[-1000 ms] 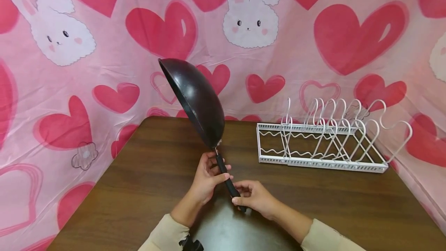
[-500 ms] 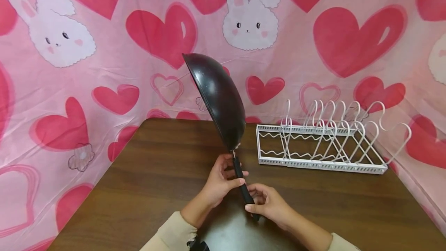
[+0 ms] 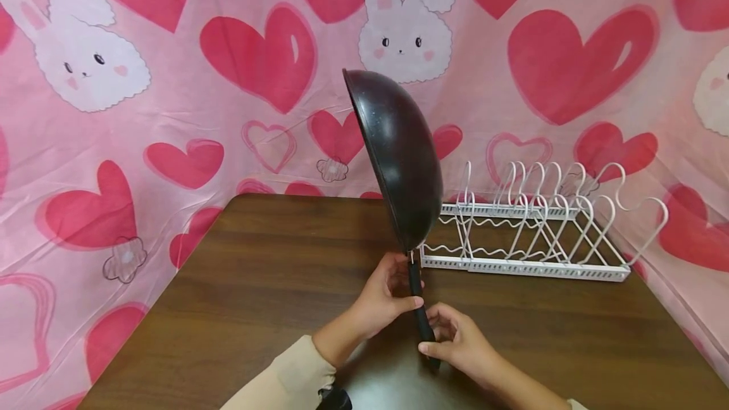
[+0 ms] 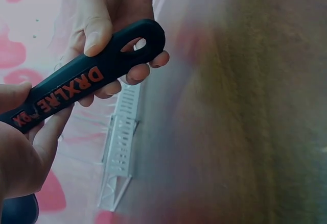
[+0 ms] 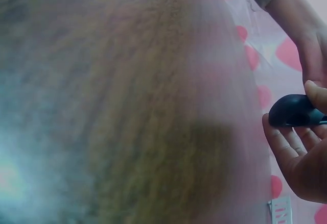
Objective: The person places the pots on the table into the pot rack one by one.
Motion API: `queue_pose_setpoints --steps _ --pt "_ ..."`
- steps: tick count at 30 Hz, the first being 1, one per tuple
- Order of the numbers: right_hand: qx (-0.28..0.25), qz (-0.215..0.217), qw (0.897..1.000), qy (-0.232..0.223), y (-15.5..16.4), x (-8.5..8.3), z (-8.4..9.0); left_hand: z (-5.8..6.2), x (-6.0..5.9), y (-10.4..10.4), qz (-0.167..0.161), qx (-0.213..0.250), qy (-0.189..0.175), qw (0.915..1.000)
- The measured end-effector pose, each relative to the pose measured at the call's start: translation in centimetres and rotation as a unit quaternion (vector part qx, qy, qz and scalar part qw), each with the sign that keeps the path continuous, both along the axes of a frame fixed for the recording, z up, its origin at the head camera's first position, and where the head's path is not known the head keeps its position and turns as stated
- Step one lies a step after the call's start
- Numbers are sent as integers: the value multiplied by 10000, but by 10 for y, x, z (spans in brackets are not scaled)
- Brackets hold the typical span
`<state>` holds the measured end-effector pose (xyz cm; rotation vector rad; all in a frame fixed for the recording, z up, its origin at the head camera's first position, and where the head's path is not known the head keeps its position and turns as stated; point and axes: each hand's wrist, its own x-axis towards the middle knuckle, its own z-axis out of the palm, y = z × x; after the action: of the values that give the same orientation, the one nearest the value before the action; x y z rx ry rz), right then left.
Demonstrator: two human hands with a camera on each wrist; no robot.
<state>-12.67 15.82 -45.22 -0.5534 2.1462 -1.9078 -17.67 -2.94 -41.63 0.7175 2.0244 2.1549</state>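
A black wok-like pan point(image 3: 401, 157) stands on edge in the air above the brown table point(image 3: 256, 283), its dark underside facing right. Its black handle point(image 3: 420, 312) runs down toward me. My left hand point(image 3: 387, 293) grips the handle's upper part just below the bowl. My right hand point(image 3: 455, 340) pinches the handle's lower end. In the left wrist view the handle point(image 4: 87, 83) shows orange lettering and a hanging hole, with the right hand's fingers point(image 4: 94, 35) curled round its end. The right wrist view catches the handle's tip point(image 5: 296, 110) in the right hand point(image 5: 301, 157).
A white wire rack point(image 3: 535, 226) with several upright dividers stands on the table at the back right, just behind the pan. A pink cloth with hearts and rabbits point(image 3: 171, 81) hangs all round the table.
Both hands have carried the pan to the right, toward the white rack, and it now stands a little more upright. The grip on the handle is the same.
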Motion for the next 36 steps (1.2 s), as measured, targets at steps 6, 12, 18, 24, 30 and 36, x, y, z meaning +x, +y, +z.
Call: queue_pose_setpoints --steps 6,12,18,24,30,36 --pt "32 -461 9987 219 8 4 1 9 -5 14 -269 -181 174 9993" --pt "86 -982 9901 1001 15 4 1 19 -14 29 -614 -366 560 9959" --pt "168 -1502 9760 1565 23 3 6 35 -21 45 -954 -430 826 9911" --pt "338 -2078 9632 1669 32 6 13 48 -27 62 -1344 -397 884 9862" --pt "447 -2393 9557 1655 37 8 11 50 -34 76 -1515 -530 768 9841" --pt "396 -2428 9622 1165 39 8 5 44 -38 84 -1491 -918 624 9826"
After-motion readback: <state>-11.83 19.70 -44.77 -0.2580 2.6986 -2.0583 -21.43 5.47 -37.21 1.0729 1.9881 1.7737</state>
